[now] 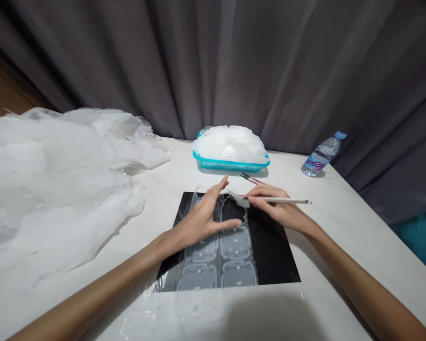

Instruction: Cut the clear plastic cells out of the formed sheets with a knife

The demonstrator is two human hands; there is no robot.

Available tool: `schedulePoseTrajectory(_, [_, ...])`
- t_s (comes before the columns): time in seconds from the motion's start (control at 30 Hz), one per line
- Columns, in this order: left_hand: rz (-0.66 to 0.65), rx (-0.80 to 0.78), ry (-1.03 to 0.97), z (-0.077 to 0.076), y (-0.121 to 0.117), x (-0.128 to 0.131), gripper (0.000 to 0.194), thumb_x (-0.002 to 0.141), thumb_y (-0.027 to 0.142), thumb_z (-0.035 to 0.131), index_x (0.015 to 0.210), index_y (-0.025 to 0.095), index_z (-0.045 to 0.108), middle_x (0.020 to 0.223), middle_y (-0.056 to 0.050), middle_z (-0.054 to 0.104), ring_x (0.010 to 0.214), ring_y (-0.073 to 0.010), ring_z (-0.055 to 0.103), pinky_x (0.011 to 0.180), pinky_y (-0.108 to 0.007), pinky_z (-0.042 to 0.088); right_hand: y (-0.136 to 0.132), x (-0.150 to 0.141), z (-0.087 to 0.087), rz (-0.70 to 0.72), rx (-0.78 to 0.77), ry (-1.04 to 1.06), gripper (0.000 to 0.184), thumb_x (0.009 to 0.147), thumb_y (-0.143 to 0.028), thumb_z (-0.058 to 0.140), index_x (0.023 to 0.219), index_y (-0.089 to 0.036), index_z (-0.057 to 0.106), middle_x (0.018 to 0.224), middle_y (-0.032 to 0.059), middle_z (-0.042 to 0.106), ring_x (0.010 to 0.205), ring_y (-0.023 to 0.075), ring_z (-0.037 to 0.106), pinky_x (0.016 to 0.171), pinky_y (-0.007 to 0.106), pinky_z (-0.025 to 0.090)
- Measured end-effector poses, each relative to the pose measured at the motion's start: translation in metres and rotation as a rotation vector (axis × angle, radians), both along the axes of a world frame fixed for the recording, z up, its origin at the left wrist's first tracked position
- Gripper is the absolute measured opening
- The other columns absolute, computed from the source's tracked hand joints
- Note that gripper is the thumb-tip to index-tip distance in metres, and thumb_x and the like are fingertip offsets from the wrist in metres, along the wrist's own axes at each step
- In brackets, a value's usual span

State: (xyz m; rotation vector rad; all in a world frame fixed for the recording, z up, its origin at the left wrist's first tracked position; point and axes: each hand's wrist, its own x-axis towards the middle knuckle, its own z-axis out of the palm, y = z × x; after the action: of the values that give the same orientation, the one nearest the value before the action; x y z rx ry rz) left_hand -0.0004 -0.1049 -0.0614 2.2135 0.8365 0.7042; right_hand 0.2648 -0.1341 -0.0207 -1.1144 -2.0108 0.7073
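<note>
A clear plastic sheet with several frosted, rounded-square pieces (235, 244) lies on a black mat (275, 255). My left hand (202, 215) rests over the sheet's upper part, fingers stretched and thumb spread to the right. Right of it is an opening (234, 210) in the sheet, where the black mat shows through. My right hand (279, 208) is closed around a thin white pen-like stick (294, 201), whose blunt end points right. By its fingertips is a small translucent piece (242, 201); whether the fingers or the stick's tip hold it, I cannot tell.
A turquoise basket (230, 166) piled with white translucent pieces (230, 142) stands behind the mat. A dark-tipped tool (250, 179) lies before it. On the left spreads a large heap of white sheets (57, 180). A water bottle (321, 156) stands at right, near a grey curtain (270, 71).
</note>
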Motion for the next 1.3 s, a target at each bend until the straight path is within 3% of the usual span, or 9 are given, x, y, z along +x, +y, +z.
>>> schedulePoseTrajectory(0.1, [-0.005,-0.007,-0.136,0.002,0.002,0.007,0.052,0.102,0.048,0.065,0.148,0.026,0.056,0.130,-0.009,0.074,0.119,-0.0271,0.070,0.104,-0.043,0.054,-0.015,-0.013,0.014,0.124,-0.094,0.032,0.022,0.103,-0.033,0.063,0.120,-0.025,0.075,0.109,0.0050,0.075,0.097,0.0213,0.070,0.091,0.037,0.055])
schedulePoseTrajectory(0.13, [-0.012,-0.015,-0.154,0.003,0.001,0.008,0.038,0.104,0.046,0.063,0.135,0.024,0.067,0.122,-0.008,0.076,0.111,-0.0253,0.072,0.099,-0.039,0.055,-0.017,-0.014,0.016,0.086,-0.078,0.073,0.023,0.103,-0.033,0.064,0.122,-0.026,0.074,0.108,0.0047,0.075,0.094,0.0208,0.069,0.088,0.036,0.055])
schedulePoseTrajectory(0.2, [0.004,-0.020,-0.176,0.003,-0.001,0.007,0.029,0.103,0.044,0.064,0.118,0.021,0.074,0.115,-0.007,0.078,0.104,-0.0235,0.073,0.093,-0.035,0.056,-0.015,-0.011,0.013,-0.039,0.014,0.155,0.021,0.103,-0.035,0.064,0.118,-0.025,0.075,0.106,0.0049,0.073,0.094,0.0214,0.067,0.086,0.036,0.054])
schedulePoseTrajectory(0.3, [0.021,0.008,-0.168,0.004,-0.005,0.003,0.027,0.102,0.043,0.067,0.117,0.022,0.075,0.111,-0.006,0.079,0.100,-0.0221,0.072,0.091,-0.035,0.054,-0.008,-0.006,-0.005,-0.210,0.211,0.164,0.033,0.110,-0.037,0.047,0.100,-0.024,0.076,0.100,0.0068,0.068,0.100,0.0241,0.063,0.093,0.042,0.051])
schedulePoseTrajectory(0.37, [0.036,0.066,-0.138,0.006,-0.007,0.001,0.028,0.101,0.046,0.068,0.115,0.024,0.077,0.109,-0.005,0.080,0.100,-0.0229,0.069,0.094,-0.038,0.050,-0.006,-0.009,-0.021,-0.255,0.311,0.088,0.044,0.113,-0.036,0.035,0.099,-0.024,0.075,0.100,0.0084,0.064,0.105,0.0259,0.060,0.099,0.047,0.049])
schedulePoseTrajectory(0.5, [0.029,0.176,-0.108,0.012,-0.008,0.000,0.024,0.102,0.045,0.067,0.112,0.027,0.079,0.103,-0.002,0.081,0.097,-0.0227,0.066,0.094,-0.040,0.044,-0.014,-0.024,-0.040,-0.100,0.373,-0.059,0.030,0.112,-0.029,0.039,0.122,-0.024,0.067,0.112,0.0109,0.062,0.111,0.0266,0.060,0.101,0.048,0.051])
schedulePoseTrajectory(0.67, [-0.042,0.242,-0.178,0.018,-0.006,-0.003,0.018,0.104,0.029,0.065,0.118,0.027,0.076,0.105,-0.001,0.081,0.096,-0.0204,0.069,0.093,-0.037,0.041,-0.022,-0.034,-0.044,0.020,0.451,-0.122,0.022,0.105,-0.026,0.060,0.127,-0.023,0.061,0.112,0.0116,0.067,0.102,0.0268,0.064,0.087,0.044,0.055])
schedulePoseTrajectory(0.87, [-0.088,0.258,-0.224,0.020,-0.008,-0.006,0.018,0.102,0.017,0.067,0.116,0.025,0.075,0.105,-0.001,0.080,0.099,-0.0192,0.071,0.095,-0.035,0.042,-0.023,-0.034,-0.046,0.018,0.517,-0.120,0.020,0.104,-0.014,0.057,0.122,-0.023,0.061,0.106,0.0101,0.071,0.094,0.0245,0.065,0.080,0.042,0.053])
schedulePoseTrajectory(1.3, [-0.116,0.291,-0.203,0.020,-0.008,-0.008,0.017,0.101,0.016,0.068,0.114,0.025,0.074,0.107,0.000,0.081,0.100,-0.0180,0.072,0.097,-0.034,0.043,-0.021,-0.034,-0.051,-0.027,0.549,-0.135,0.019,0.103,-0.012,0.059,0.120,-0.019,0.064,0.105,0.0107,0.073,0.095,0.0241,0.066,0.082,0.039,0.055])
